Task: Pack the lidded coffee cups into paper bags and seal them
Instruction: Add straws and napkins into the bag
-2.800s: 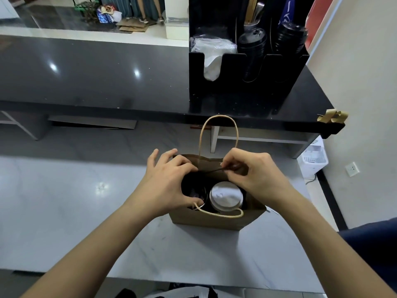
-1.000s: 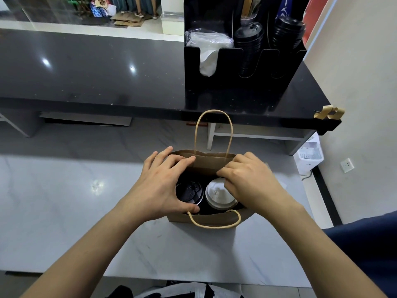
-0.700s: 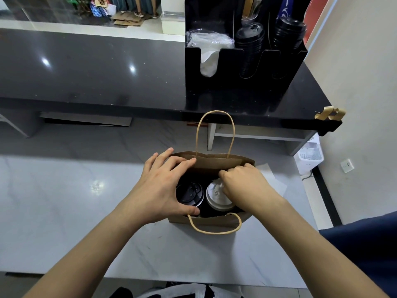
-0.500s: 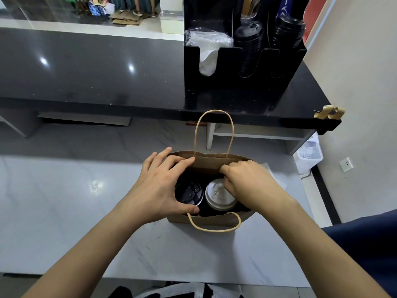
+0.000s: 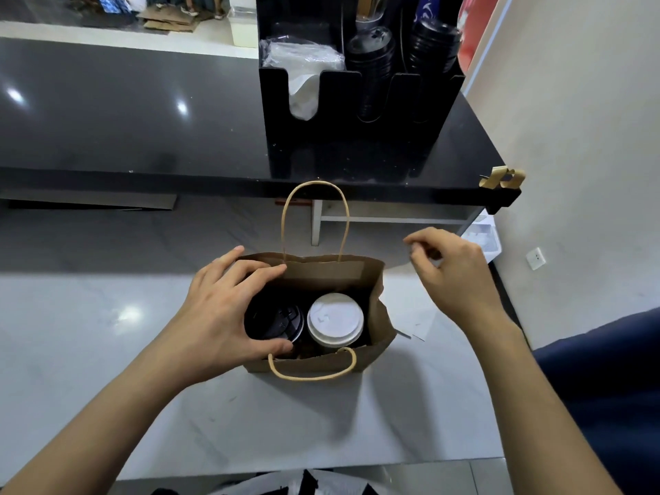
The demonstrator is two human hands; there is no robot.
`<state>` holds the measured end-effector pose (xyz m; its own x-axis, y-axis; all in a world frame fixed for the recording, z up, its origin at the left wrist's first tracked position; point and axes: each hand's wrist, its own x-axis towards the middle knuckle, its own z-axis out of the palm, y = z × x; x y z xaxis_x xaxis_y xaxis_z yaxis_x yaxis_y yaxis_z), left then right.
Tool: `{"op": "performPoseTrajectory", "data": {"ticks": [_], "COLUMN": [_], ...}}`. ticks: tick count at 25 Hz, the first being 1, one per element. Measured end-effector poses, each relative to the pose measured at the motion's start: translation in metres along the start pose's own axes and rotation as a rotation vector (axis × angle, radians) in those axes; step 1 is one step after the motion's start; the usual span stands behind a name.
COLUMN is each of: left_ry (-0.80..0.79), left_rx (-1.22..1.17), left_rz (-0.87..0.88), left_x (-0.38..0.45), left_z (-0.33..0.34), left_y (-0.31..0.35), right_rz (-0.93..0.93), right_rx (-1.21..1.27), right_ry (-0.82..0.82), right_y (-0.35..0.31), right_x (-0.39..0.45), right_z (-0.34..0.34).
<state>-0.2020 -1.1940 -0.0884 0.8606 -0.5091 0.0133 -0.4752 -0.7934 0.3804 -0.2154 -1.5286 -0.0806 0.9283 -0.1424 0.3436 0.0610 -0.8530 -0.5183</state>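
Observation:
A brown paper bag [image 5: 379,309] stands open on the white marble counter [image 5: 107,334]. Side by side inside it are a cup with a black lid [image 5: 280,321] on the left and a cup with a white lid [image 5: 335,319] on the right. My left hand [image 5: 221,312] grips the bag's left end, fingertips on the far rim and thumb on the near rim. My right hand [image 5: 457,276] hovers to the right of the bag, clear of it, fingers loosely curled with nothing seen in them. One rope handle stands up at the back; the other hangs over the front.
A raised black counter [image 5: 125,119] runs behind the bag. On it a black organizer [image 5: 357,144] holds stacked black lids [image 5: 371,66] and plastic-wrapped white items [image 5: 303,62]. A white paper sheet [image 5: 418,316] lies right of the bag. A wall closes the right side.
My right hand has let go of the bag's far rim and lifted away to the right. The bag mouth now stands wider open. My left hand keeps its hold.

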Motion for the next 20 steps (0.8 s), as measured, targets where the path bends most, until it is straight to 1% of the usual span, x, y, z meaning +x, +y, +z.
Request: {"op": "performPoseTrajectory", "data": {"ticks": [3, 5, 8, 10, 14, 18, 20], "left_ry": [0.009, 0.011, 0.005, 0.003, 0.009, 0.003, 0.003], "left_rx": [-0.017, -0.016, -0.014, -0.01, -0.005, -0.001, -0.003], "left_rz": [0.003, 0.007, 0.011, 0.014, 0.016, 0.015, 0.013], "left_x": [0.0, -0.001, -0.002, -0.002, -0.003, -0.003, -0.002], "left_z": [0.0, 0.001, 0.001, 0.001, 0.002, 0.002, 0.002], "left_y": [-0.001, -0.001, -0.002, -0.002, -0.003, -0.004, -0.004], "right_rz": [0.159, 0.239, 0.295, 0.29, 0.204, 0.092, 0.079], "right_rx": [-0.022, -0.055, -0.13, -0.167, -0.231, -0.266, -0.279], "right_ry": [-0.052, -0.142, -0.303, -0.349, -0.365, -0.303, -0.287], "right_y": [0.034, 0.055, 0.081, 0.091, 0.103, 0.112, 0.114], "right_x": [-0.011, -0.023, -0.045, -0.056, -0.068, -0.071, -0.069], "right_z": [0.027, 0.051, 0.084, 0.097, 0.113, 0.116, 0.114]}}
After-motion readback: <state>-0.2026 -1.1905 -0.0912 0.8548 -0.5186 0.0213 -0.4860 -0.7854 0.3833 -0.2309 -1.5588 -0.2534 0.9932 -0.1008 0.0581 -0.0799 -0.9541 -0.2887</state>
